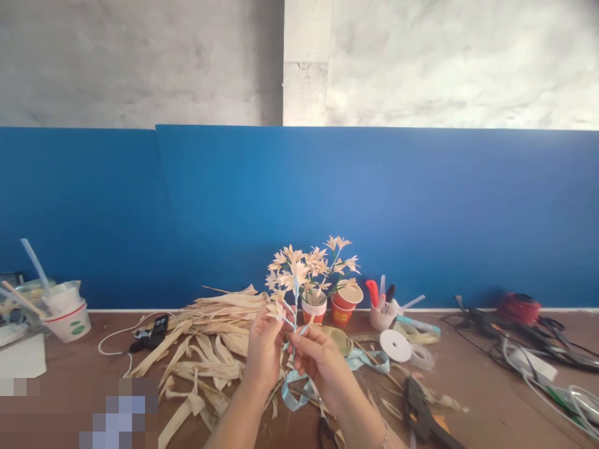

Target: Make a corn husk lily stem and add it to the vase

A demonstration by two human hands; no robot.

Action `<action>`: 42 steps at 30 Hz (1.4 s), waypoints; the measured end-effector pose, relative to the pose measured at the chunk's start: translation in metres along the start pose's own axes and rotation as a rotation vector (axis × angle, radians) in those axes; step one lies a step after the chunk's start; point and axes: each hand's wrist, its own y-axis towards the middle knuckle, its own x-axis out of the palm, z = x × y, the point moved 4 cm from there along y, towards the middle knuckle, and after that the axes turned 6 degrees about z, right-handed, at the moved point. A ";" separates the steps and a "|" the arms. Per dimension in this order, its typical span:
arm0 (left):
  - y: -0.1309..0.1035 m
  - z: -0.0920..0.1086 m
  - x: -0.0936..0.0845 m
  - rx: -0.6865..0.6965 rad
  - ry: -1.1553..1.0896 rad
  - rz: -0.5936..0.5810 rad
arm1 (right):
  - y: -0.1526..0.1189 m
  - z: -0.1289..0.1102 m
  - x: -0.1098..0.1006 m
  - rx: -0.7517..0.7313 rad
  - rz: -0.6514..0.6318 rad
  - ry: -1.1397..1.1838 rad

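My left hand [266, 343] is closed on a handmade flower stem wrapped in light blue, with pale cream petals at its tips. My right hand [319, 357] pinches the same flower stem [294, 312] from the other side, fingertips close to the left ones. A light blue ribbon [294, 399] hangs in a loop below the fingers. Behind the hands, more cream flowers [318, 262] on green stems stand in a paper cup [313, 310]. The fingers partly hide the lower stem. Below the right hand, scissors [326, 430] lie on the table.
Dried husks [219, 337] are heaped on the left of the brown table [112, 368]. To the right are a red cup [345, 305], a white spool [395, 345], a black glue gun [418, 405] and tangled cables [528, 362]. A white cup [68, 321] stands far left, before a blue partition [327, 187].
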 end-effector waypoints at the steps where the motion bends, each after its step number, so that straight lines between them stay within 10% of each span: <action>1: 0.000 -0.001 0.002 -0.039 -0.009 -0.053 | 0.001 -0.001 -0.001 -0.031 0.014 -0.022; 4: -0.001 -0.002 0.005 -0.114 0.081 -0.153 | 0.005 -0.005 -0.006 -0.105 0.068 -0.133; 11: -0.002 0.011 0.003 0.040 0.238 0.008 | -0.002 -0.036 -0.020 -0.114 0.079 -0.382; 17: -0.020 0.016 0.017 -0.007 0.385 -0.047 | -0.020 -0.065 -0.030 -0.381 0.267 -0.224; 26: -0.029 0.004 0.021 -0.113 0.574 -0.107 | -0.020 -0.062 -0.028 -0.362 0.279 0.041; 42: -0.048 -0.018 0.034 -0.354 -0.008 -0.026 | -0.025 -0.043 -0.014 -0.373 0.382 0.319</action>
